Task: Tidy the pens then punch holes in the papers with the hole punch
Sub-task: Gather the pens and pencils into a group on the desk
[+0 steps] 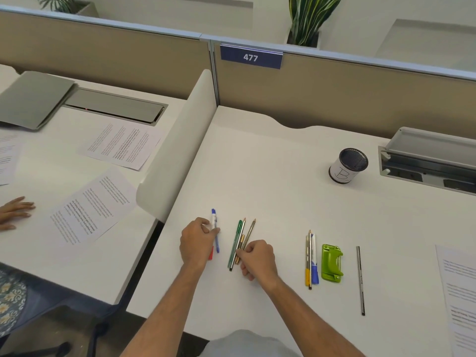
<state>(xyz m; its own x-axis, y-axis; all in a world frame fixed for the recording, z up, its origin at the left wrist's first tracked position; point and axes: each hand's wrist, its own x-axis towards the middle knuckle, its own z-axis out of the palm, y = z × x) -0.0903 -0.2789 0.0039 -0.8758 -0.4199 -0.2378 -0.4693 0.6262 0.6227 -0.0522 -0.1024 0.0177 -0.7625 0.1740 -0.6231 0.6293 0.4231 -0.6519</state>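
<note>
Your left hand (pixel 197 240) grips a blue pen (pixel 214 229) at lower centre of the frame; your right hand (pixel 255 257) closes its fingers on the pencil cluster (pixel 238 243). The green hole punch (pixel 331 262) lies on the desk (pixel 270 176) lower right, papers (pixel 458 284) at the right edge.

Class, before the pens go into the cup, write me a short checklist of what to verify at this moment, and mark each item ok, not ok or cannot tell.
1. Left hand grips the blue pen: ok.
2. Right hand has the green pen bundle secured: cannot tell, the fingers only touch its lower end.
3. Pen cup upright, mouth unobstructed: ok.
4. All pens gathered: not ok; a second group and a lone dark pen still lie on the desk.
5. Hole punch clear of the hands: ok.
6. Paper within reach: cannot tell.
</note>
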